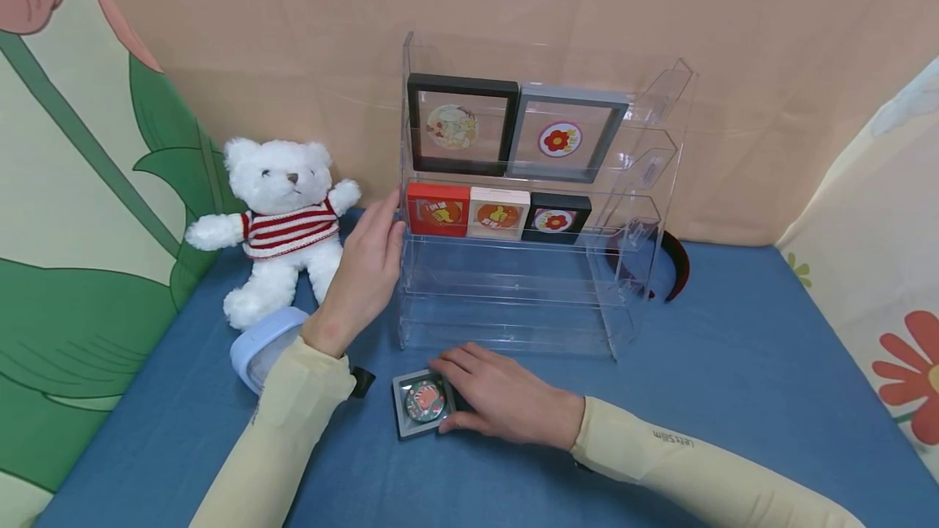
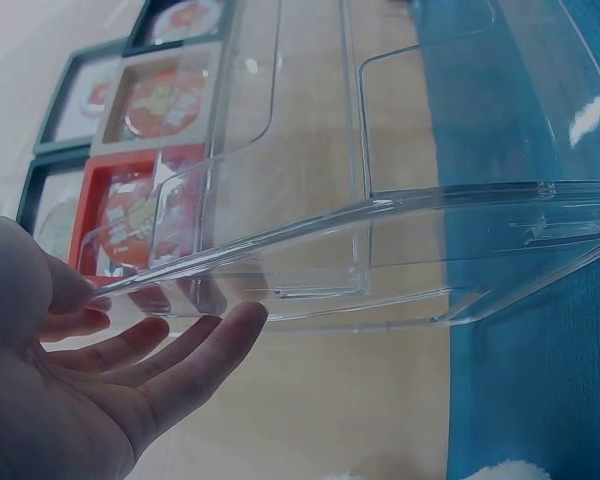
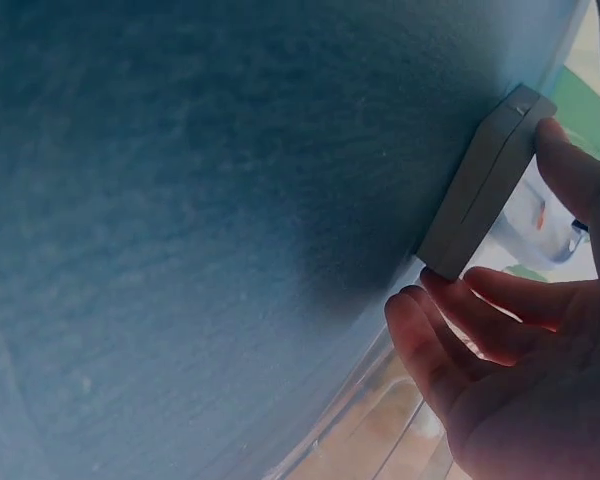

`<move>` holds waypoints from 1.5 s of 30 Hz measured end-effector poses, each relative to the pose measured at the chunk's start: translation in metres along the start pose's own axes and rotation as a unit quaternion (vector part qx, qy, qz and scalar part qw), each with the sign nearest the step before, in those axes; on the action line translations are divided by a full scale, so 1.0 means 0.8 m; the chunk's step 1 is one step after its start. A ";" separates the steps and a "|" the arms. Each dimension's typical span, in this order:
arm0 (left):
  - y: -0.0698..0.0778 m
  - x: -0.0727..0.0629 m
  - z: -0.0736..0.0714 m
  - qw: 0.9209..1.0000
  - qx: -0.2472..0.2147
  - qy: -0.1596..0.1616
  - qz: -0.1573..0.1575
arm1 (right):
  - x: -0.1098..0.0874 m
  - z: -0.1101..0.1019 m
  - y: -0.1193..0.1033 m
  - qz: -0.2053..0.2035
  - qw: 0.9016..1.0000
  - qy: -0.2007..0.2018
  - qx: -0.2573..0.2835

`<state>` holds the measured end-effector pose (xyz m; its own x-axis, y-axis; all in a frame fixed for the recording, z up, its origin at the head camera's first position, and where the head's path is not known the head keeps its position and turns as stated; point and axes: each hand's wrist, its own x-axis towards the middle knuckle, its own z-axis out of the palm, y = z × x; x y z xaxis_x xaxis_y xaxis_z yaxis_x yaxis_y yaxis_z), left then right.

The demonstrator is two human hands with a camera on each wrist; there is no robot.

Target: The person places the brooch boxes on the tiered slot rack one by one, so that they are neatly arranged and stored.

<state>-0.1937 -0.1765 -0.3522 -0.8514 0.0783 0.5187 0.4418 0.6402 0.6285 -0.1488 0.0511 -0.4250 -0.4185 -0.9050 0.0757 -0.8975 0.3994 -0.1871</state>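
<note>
In the head view my left hand (image 1: 367, 263) is at the left side panel of a clear acrylic tiered display rack (image 1: 506, 267). The left wrist view shows its thumb and fingers on either side of the panel's edge (image 2: 270, 240), pinching it. On the blue cloth in front of the rack lies a small square grey frame (image 1: 424, 402) with a round badge inside. My right hand (image 1: 499, 398) grips this frame by its right part, thumb on the near edge and fingertips on the far edge. Seen from the right wrist, the frame's grey side (image 3: 485, 185) sits between thumb and fingers.
Upper tier: a large black frame (image 1: 462, 165) and a large grey frame (image 1: 517, 137). Below them stand small red (image 1: 414, 210), white (image 1: 477, 214) and black (image 1: 579, 222) frames. A white teddy bear (image 1: 289, 186) and a light-blue rimmed object (image 1: 253, 345) are left; a dark-red headband (image 1: 678, 267) is right.
</note>
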 end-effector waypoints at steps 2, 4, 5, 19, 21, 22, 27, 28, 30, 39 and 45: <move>0.000 0.000 0.000 1.000 0.000 0.001 0.001 | 0.000 0.000 0.000 0.001 1.000 -0.002 0.005; 0.000 0.000 0.000 1.000 0.000 0.003 0.004 | 0.000 0.001 0.000 0.004 1.000 -0.001 0.014; 0.000 0.000 0.000 1.000 0.000 0.003 0.005 | 0.000 0.001 0.000 0.005 1.000 -0.001 0.020; -0.001 -0.001 0.000 1.000 0.001 0.004 0.005 | -0.003 0.001 -0.003 0.028 0.990 0.011 0.136; 0.000 -0.001 0.000 1.000 0.002 0.003 0.005 | -0.004 0.002 -0.004 0.031 0.988 0.012 0.149; 0.000 -0.001 0.000 1.000 0.002 0.002 0.004 | -0.004 0.002 -0.004 0.032 0.987 0.013 0.155; 0.001 0.000 0.000 1.000 0.004 -0.002 0.000 | -0.006 0.004 -0.003 0.023 0.986 0.020 0.167; 0.001 0.000 -0.001 1.000 0.004 -0.003 -0.002 | -0.006 0.004 -0.003 0.020 0.986 0.020 0.166; 0.001 0.000 -0.001 1.000 0.005 -0.003 -0.004 | -0.007 0.004 -0.003 0.013 0.987 0.020 0.162; 0.000 0.000 -0.001 1.000 0.008 -0.003 -0.002 | -0.012 0.001 -0.001 -0.005 0.987 0.016 0.158; 0.000 0.000 -0.001 1.000 0.006 -0.004 -0.004 | -0.015 0.001 0.002 -0.019 0.985 0.029 0.168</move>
<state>-0.1932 -0.1772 -0.3514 -0.8574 0.0788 0.5086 0.4310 0.6500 0.6259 -0.1447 0.0627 -0.4270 -0.4007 -0.9050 0.1430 -0.8202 0.2848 -0.4961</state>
